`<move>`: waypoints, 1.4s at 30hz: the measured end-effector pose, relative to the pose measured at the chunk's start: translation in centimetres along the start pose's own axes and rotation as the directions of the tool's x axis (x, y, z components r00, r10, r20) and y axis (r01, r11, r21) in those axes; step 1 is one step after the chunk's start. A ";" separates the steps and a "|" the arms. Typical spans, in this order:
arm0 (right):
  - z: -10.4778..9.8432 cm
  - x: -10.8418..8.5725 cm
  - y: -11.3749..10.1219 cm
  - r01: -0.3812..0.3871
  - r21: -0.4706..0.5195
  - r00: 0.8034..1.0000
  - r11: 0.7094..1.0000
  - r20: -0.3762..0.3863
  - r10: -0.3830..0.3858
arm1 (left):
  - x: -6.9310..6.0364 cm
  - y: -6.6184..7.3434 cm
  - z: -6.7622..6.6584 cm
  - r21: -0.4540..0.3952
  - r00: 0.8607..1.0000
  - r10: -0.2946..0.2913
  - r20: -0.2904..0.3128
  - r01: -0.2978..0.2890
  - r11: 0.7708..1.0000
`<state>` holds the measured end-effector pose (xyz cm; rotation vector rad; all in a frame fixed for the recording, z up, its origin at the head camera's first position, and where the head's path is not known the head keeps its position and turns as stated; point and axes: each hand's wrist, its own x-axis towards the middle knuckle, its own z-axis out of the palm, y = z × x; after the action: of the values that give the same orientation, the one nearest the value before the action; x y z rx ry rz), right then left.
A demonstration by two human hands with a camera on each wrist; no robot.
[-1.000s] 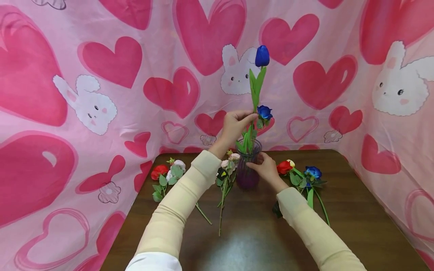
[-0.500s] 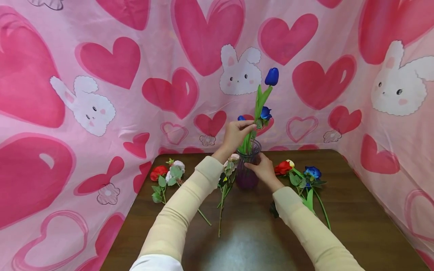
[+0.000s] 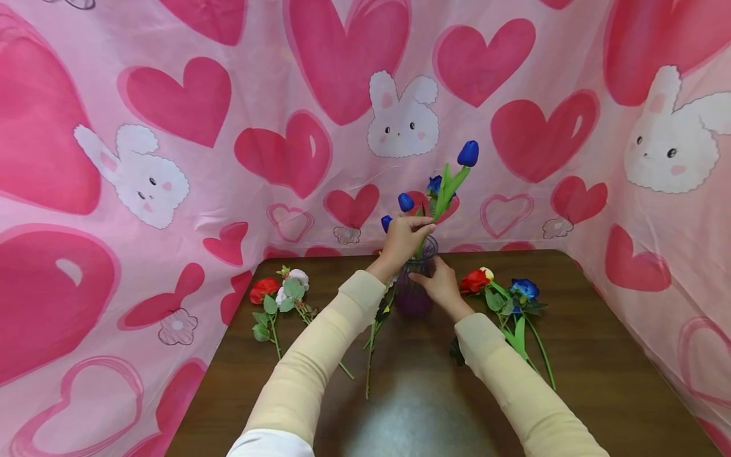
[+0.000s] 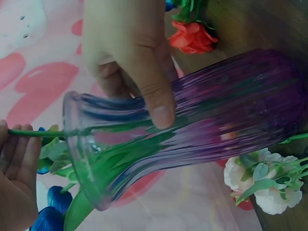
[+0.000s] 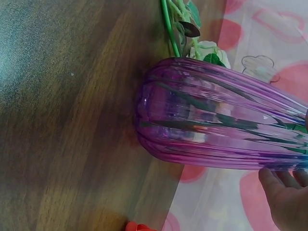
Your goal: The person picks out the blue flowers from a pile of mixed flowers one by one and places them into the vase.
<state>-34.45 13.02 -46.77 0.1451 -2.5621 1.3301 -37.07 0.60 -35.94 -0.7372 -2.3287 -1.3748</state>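
My left hand (image 3: 404, 244) pinches the green stem of a blue tulip (image 3: 468, 153) just above the vase mouth; the flower leans to the right. On the right side of the purple ribbed glass vase (image 3: 412, 298), my right hand (image 3: 442, 285) grips the glass with thumb and fingers. In the left wrist view, green stems and leaves show through the clear neck of the vase (image 4: 216, 115). Around the left hand, a blue rose (image 3: 434, 185) and two smaller blue buds (image 3: 406, 202) stick up. The right wrist view shows dark stems inside the vase's lower body.
Red (image 3: 264, 291) and pale pink roses (image 3: 294, 289) lie at the left of the brown table (image 3: 422, 406). More stems (image 3: 371, 355) lie left of the vase, partly behind my left arm. A red flower (image 3: 476, 280) and blue rose (image 3: 524, 289) lie at right.
The blue tulip has come down and tilted to the right, with my left hand moving lower along with it. My right hand stays on the vase. Blue buds have come into sight behind the left hand.
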 end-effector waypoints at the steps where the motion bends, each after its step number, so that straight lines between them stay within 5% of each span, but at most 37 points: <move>1: 0.0 0.0 0.0 0.004 0.000 1.000 1.000 -0.002 -0.004 | 0.0 -0.1 0.1 0.021 1.000 -0.009 0.007 0.008 1.000; 11: 0.2 -0.1 0.1 0.000 0.015 1.000 1.000 0.006 0.000 | -0.3 -0.4 1.3 0.257 0.995 -0.071 0.074 0.050 0.965; 20: 0.5 -0.4 0.2 -0.003 0.045 1.000 0.999 0.024 0.002 | -0.4 -1.1 2.3 0.458 0.988 -0.082 0.131 0.013 0.889; 26: 0.5 -0.5 0.1 -0.001 0.048 1.000 0.999 0.021 0.000 | -0.5 -1.5 2.5 0.515 0.983 -0.086 0.162 -0.010 0.857; 33: 0.4 -0.5 0.0 0.002 0.053 1.000 0.999 0.013 -0.002 | -0.4 -1.5 2.3 0.508 0.972 -0.133 0.191 0.018 0.861; 42: 0.4 -0.4 0.2 -0.012 0.018 1.000 1.000 -0.002 0.012 | -0.5 -1.2 2.4 0.565 0.961 -0.164 0.222 0.010 0.825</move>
<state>-34.14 12.80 -47.25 0.1312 -2.5536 1.3577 -37.42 2.10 -38.18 -0.6542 -2.8006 -0.5653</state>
